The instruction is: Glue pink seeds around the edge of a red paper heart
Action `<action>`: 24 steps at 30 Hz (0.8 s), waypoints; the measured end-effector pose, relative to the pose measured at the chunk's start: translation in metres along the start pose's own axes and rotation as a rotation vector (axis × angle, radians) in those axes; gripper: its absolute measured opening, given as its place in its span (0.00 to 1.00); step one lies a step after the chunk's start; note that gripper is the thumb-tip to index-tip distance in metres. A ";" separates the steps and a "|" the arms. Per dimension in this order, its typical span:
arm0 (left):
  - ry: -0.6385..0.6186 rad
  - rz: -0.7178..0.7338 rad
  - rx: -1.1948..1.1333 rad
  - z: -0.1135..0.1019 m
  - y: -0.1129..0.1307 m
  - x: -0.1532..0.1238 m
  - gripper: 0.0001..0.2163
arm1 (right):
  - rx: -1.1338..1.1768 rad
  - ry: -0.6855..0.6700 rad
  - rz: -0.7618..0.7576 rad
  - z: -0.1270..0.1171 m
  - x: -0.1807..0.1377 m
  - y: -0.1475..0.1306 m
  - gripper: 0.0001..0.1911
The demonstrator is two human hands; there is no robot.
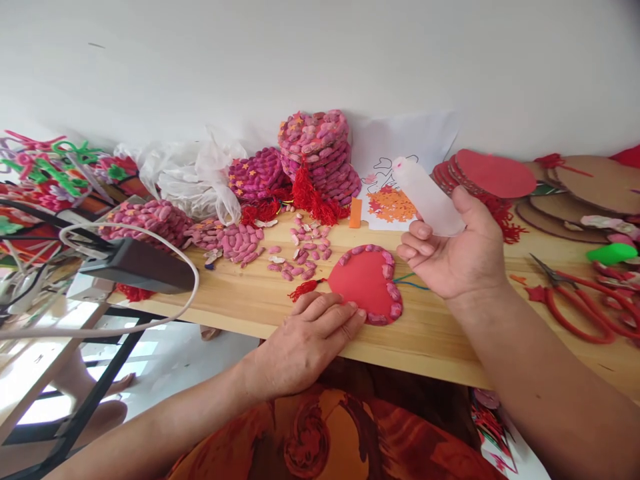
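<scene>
A red paper heart (353, 283) lies on the wooden table, with pink-dyed shells or seed husks along its right-hand edge and a red tassel (304, 289) at its left point. My left hand (317, 330) rests flat on the heart's near edge, fingers stretched out. Raised above the table to the right, my right hand (463, 243) is closed around a white glue bottle (430, 197) whose tip points up and left. Loose pink pieces (303, 253) are scattered left of the heart. Behind it, small orange stars (390, 203) sit heaped on white paper.
Stacked pink-covered pieces (320, 160) with red tassels stand against the wall. Red-handled pliers (575, 303) lie at right, near brown discs (595, 183) and red card shapes (495, 173). A black box (143, 263) with a white cable and a plastic bag (193, 173) occupy the left.
</scene>
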State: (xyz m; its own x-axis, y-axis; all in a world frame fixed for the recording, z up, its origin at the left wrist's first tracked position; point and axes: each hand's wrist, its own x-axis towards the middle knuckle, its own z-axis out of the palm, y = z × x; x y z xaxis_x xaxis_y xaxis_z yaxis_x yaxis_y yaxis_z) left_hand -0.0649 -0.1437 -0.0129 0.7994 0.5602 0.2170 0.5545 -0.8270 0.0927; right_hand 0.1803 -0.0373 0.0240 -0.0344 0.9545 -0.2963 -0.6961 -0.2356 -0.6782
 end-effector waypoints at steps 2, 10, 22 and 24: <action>0.003 0.001 0.000 0.000 0.000 0.001 0.20 | -0.002 0.005 0.006 0.000 0.000 0.001 0.17; 0.008 -0.003 0.022 -0.004 0.001 0.006 0.19 | 0.012 0.061 0.056 -0.001 0.004 0.004 0.17; 0.024 -0.012 -0.003 -0.001 0.002 0.005 0.19 | 0.003 0.027 0.057 -0.001 0.003 0.005 0.17; 0.030 -0.016 -0.009 -0.001 0.002 0.005 0.18 | -0.008 0.006 0.051 -0.001 0.003 0.006 0.18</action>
State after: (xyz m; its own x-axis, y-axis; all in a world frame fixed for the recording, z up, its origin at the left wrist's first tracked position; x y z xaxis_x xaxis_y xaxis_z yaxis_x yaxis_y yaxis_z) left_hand -0.0595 -0.1428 -0.0109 0.7831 0.5716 0.2449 0.5647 -0.8186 0.1049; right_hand 0.1766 -0.0356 0.0186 -0.0655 0.9400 -0.3348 -0.6880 -0.2856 -0.6671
